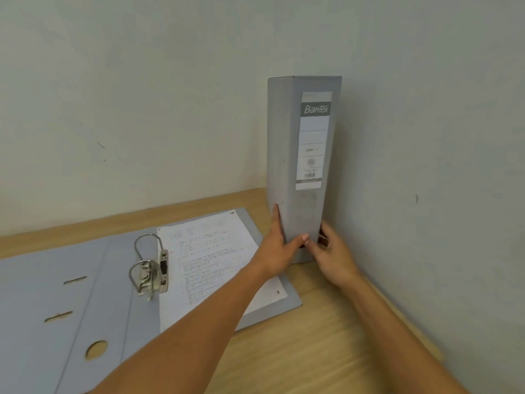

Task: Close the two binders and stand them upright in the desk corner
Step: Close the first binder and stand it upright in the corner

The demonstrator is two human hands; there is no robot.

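A grey closed binder with a white spine label stands upright in the desk corner, close to both walls. My left hand grips its lower left side, thumb across the spine. My right hand holds its lower right edge. A second grey binder lies open flat on the desk to the left, its metal ring mechanism standing up and a printed sheet lying on its right half. My left forearm crosses over that sheet.
The wooden desk meets pale walls at the back and on the right. Bare desk surface lies in front of the upright binder and to the right of the open one.
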